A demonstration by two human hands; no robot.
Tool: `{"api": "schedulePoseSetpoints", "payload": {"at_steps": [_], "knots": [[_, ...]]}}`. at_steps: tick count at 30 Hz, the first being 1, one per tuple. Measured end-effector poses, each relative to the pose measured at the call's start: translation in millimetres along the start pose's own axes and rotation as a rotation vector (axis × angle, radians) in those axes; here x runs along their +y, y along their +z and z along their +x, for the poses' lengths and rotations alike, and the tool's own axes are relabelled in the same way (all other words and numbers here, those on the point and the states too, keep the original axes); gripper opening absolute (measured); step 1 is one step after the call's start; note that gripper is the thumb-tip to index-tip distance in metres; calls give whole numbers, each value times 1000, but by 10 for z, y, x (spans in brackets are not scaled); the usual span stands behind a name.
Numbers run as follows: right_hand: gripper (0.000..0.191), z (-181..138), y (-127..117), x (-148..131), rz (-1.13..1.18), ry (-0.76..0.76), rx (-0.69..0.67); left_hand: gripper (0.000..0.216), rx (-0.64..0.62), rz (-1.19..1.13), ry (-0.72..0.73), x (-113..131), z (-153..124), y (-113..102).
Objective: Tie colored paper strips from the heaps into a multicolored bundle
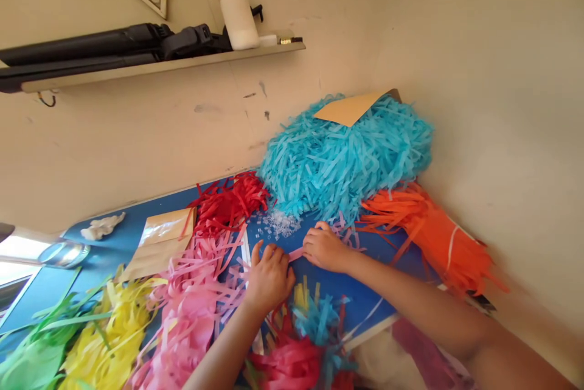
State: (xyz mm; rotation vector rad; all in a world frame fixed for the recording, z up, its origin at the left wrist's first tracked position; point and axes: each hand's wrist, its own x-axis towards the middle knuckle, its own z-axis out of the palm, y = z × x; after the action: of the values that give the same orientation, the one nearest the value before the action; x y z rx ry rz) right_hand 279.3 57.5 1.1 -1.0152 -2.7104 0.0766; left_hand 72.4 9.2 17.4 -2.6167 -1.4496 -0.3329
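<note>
My left hand (270, 277) and my right hand (325, 248) meet over the blue table (365, 292), both with fingers curled. Between them they pinch a narrow pink paper strip (296, 254). Just beyond the fingertips lies a small scatter of clear beads (278, 224). Pink shredded paper (191, 311) is heaped to the left of my left hand. A bundle of mixed red, blue and yellow strips (303, 341) lies under my forearms.
A big light-blue paper heap (347, 159) with a tan card (349, 108) on top fills the far corner. Orange strips (438, 235) lie right, red strips (230, 201) left of centre, yellow (109, 335) and green (36, 347) at lower left. A wall shelf (182, 64) holds a white bottle (237, 6).
</note>
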Motion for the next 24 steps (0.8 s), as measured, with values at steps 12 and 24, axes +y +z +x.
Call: {"api": "schedulePoseSetpoints", "payload": {"at_steps": [12,24], "knots": [[23,-49,-4,-14,50,59,-43,26,30,-112,-83,-93,-151,28],[17,29,-49,245,189,274,-126,28,38,-230,-331,-229,-138,100]]}}
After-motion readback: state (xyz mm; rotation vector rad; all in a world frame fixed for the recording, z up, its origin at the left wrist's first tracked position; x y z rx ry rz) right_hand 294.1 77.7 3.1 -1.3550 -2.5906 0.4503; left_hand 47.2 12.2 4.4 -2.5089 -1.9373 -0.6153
